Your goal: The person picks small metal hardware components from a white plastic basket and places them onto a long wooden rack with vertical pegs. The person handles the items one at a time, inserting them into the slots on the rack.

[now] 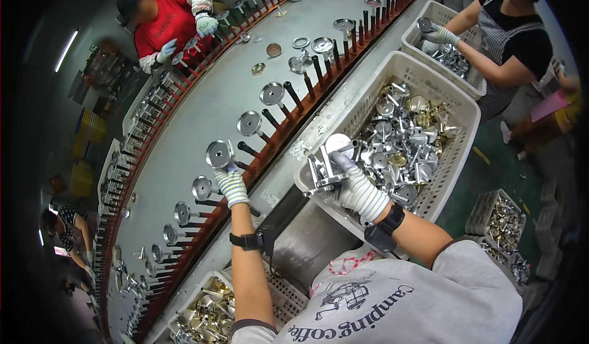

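Note:
My left hand (232,186), in a striped knit glove, is closed around the stem of a shiny round metal disc part (219,154) beside the row of upright pegs (247,149). Whether that part is seated on a peg I cannot tell. In my gloved right hand (361,192) is a bunch of several similar disc-and-stem metal parts (326,175), held over the near end of a white plastic basket (457,92). Loose silver and gold-coloured parts (402,141) are heaped inside that basket. More discs (250,124) stand on neighbouring pegs along the curved line.
A grey curved table (184,154) lies beyond the pegs, with scattered parts on it. A co-worker in red (175,25) handles parts across it; another in a checked apron (491,43) works at a second basket (423,16). A basket of parts (211,307) sits below my left arm.

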`<state>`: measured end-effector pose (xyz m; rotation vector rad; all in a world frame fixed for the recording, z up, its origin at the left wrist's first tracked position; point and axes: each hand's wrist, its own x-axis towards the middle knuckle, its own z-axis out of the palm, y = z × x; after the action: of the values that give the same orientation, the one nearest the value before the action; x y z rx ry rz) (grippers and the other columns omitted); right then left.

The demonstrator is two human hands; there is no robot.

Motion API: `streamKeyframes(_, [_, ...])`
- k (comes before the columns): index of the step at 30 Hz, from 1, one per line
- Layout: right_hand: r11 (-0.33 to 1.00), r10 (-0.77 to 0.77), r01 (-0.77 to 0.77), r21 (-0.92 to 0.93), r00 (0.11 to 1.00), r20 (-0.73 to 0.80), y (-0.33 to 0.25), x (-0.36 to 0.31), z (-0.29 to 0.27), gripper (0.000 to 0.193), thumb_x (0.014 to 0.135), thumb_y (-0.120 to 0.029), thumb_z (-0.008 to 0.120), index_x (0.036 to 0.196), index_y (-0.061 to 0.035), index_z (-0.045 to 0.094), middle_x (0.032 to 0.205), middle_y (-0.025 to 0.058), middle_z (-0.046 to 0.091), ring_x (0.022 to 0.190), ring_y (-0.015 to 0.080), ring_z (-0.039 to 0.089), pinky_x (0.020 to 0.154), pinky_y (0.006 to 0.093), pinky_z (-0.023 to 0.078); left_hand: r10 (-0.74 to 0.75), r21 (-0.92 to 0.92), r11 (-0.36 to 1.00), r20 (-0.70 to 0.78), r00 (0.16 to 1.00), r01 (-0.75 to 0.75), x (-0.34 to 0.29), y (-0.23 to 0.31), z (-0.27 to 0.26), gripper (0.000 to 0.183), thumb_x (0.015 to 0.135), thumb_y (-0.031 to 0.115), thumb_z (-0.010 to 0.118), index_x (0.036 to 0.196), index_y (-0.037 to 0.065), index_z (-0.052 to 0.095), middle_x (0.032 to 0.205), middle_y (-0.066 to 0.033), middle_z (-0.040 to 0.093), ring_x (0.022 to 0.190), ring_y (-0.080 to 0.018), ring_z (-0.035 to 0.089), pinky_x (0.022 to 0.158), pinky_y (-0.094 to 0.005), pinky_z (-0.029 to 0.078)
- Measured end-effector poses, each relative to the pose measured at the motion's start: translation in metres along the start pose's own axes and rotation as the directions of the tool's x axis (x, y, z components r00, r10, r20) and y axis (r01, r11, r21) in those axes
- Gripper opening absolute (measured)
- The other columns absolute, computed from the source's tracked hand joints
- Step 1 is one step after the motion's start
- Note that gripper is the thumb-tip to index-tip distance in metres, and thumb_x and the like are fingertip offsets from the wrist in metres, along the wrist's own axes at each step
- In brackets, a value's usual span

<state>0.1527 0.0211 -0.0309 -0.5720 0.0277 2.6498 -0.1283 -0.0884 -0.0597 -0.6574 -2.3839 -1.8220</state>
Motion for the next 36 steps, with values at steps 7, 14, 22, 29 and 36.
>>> streamKeyframes(7, [0.992, 0.005, 0.003, -0.13, 0.998, 0.06, 0.005, -0.006, 0.006, 0.042, 0.082, -0.027, 0.07, 0.116, -0.0067, 0.054, 0.107, 0.0084, 0.064, 0.094, 0.0219, 0.065, 0.074, 0.0396, 0.059, -0.144, -0.327, 0.935, -0.004, 0.99, 0.134, 0.016, -0.046, -0.031, 0.019, 0.088, 0.015, 0.061, 0.098, -0.001, 0.062, 0.099, -0.0073, 0.064, 0.088, -0.0179, 0.059, 0.084, -0.0307, 0.044])
streamKeyframes(14, [0.983, 0.057, -0.036, -0.178, 0.991, 0.118, 0.0, -0.009, 0.01, 0.044, 0.082, -0.025, 0.071, 0.117, -0.0056, 0.053, 0.11, 0.0085, 0.063, 0.096, 0.0228, 0.065, 0.077, 0.0389, 0.058, -0.124, 0.152, 0.981, -0.008, 0.992, 0.124, -0.015, -0.09, -0.066, 0.035, 0.092, 0.019, 0.056, 0.119, -0.003, 0.054, 0.113, -0.0114, 0.061, 0.098, -0.0201, 0.055, 0.091, -0.0328, 0.041])
streamKeyframes(22, [0.973, -0.002, 0.027, -0.227, 0.994, 0.109, 0.007, -0.002, 0.012, 0.041, 0.084, -0.029, 0.069, 0.116, -0.0076, 0.055, 0.106, 0.0055, 0.063, 0.095, 0.0189, 0.063, 0.081, 0.0372, 0.056, 0.602, 0.024, 0.724, 0.466, 0.649, -0.689, -0.1, 0.103, -0.004, 0.043, 0.078, 0.004, 0.059, 0.12, 0.015, 0.058, 0.128, -0.0173, 0.05, 0.116, -0.0339, 0.049, 0.099, -0.0427, 0.04])
streamKeyframes(29, [0.936, 0.064, -0.026, -0.352, 0.993, 0.095, 0.007, -0.011, 0.008, 0.039, 0.084, -0.033, 0.068, 0.114, -0.0092, 0.057, 0.1, 0.0027, 0.065, 0.09, 0.0153, 0.064, 0.079, 0.0327, 0.054, 0.545, -0.057, 0.398, 0.817, 0.187, -0.915, -0.098, 0.14, 0.008, 0.033, 0.066, 0.016, 0.071, 0.098, 0.022, 0.065, 0.123, -0.0094, 0.056, 0.108, -0.0354, 0.055, 0.089, -0.044, 0.047])
streamKeyframes(36, [0.957, 0.051, -0.025, -0.29, 0.995, 0.082, -0.001, 0.005, -0.001, 0.042, 0.082, -0.034, 0.07, 0.114, -0.0105, 0.057, 0.103, 0.0028, 0.065, 0.091, 0.0156, 0.062, 0.083, 0.0345, 0.05, 0.286, -0.387, 0.921, 0.598, 0.748, -0.042, -0.066, 0.117, 0.012, 0.035, 0.086, 0.016, 0.057, 0.119, 0.004, 0.054, 0.121, -0.0116, 0.058, 0.111, -0.0244, 0.056, 0.095, -0.0363, 0.045])
